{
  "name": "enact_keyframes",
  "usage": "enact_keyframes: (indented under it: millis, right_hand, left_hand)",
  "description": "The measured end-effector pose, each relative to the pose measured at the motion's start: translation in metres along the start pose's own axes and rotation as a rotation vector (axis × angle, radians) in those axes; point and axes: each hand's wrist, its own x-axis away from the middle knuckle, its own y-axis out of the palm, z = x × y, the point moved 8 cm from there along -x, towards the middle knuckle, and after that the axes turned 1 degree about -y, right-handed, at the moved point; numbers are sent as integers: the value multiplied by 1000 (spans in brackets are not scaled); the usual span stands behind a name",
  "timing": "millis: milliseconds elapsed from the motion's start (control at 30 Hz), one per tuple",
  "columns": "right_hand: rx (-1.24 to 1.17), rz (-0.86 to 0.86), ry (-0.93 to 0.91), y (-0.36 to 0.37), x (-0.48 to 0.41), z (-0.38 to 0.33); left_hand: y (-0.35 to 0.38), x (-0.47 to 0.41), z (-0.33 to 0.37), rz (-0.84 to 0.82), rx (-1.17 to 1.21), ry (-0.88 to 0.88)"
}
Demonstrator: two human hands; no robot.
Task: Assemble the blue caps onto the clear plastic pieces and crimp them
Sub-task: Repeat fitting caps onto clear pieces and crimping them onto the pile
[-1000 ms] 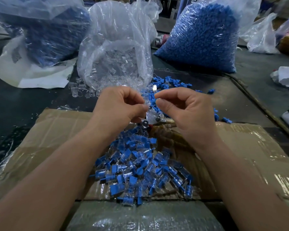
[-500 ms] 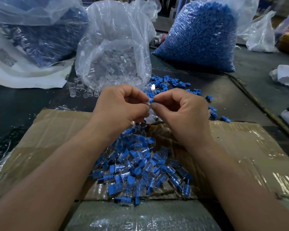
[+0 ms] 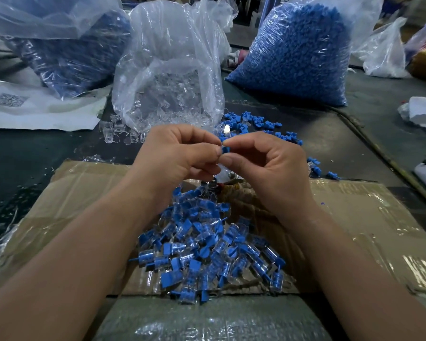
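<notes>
- The left hand (image 3: 180, 156) and right hand (image 3: 268, 168) meet fingertip to fingertip above the far edge of the cardboard (image 3: 354, 230), both pinching one blue cap (image 3: 225, 150) (whether a clear piece sits under it cannot be told).
- The pile of assembled pieces (image 3: 207, 247) lies between the forearms, reaching the cardboard's near edge.
- Wide cardboard stretches out on either side of the forearms.
- The loose blue caps (image 3: 261, 124) and the bag of clear pieces (image 3: 167, 77) sit just beyond the hands.

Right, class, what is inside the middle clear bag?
Clear plastic pieces lie heaped at the bottom of the clear bag. The left hand covers its lowest front edge, so that part is hidden.
</notes>
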Motion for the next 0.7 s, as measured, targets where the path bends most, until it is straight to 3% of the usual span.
enact_keyframes:
  millis: [133,700]
  right_hand:
    - [-13,-51,-27,4,1,-2]
    - [141,14,-170,-4,1,-10]
  left_hand:
    - [-1,-2,0,-6,15,-17]
    - [2,-5,-5,-108,86,-52]
